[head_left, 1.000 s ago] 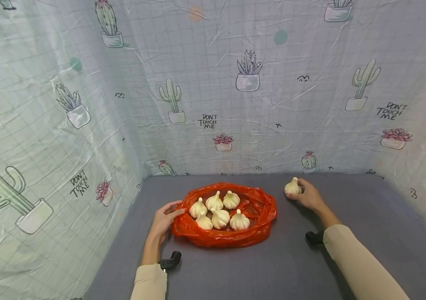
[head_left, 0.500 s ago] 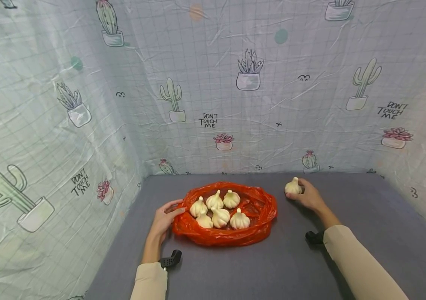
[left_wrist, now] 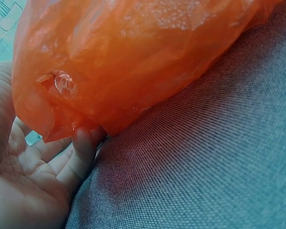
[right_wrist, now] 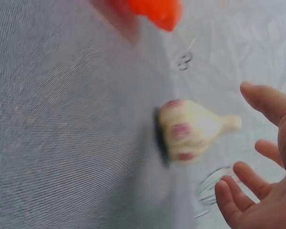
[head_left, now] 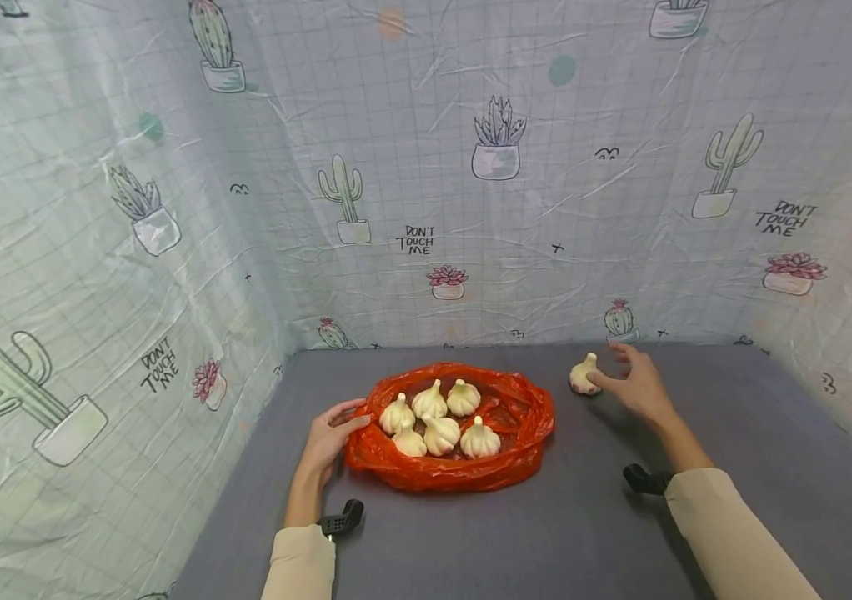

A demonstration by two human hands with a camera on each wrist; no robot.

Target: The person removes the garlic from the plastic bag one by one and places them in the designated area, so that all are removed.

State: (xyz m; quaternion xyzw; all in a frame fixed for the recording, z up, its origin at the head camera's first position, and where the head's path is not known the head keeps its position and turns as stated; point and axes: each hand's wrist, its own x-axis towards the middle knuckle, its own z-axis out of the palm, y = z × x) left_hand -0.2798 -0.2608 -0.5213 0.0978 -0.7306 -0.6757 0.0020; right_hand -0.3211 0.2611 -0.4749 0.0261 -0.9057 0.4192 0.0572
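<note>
Six garlic bulbs (head_left: 437, 418) lie in the orange bag (head_left: 516, 467) on the grey surface (head_left: 561, 533); a seventh bulb (head_left: 583, 375) sits apart to its right. Right hand (head_left: 639, 387) hovers just beside that bulb, fingers spread, holding nothing. Left hand (head_left: 328, 442) touches the bag's left edge with relaxed fingers

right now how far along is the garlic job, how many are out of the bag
One garlic bulb stands alone on the grey cloth, outside the orange bag. The right hand is open beside it, fingers spread and no grip on it in the right wrist view. The left hand rests against the bag's left edge. Six bulbs remain inside the bag, so most of the work is left.
</note>
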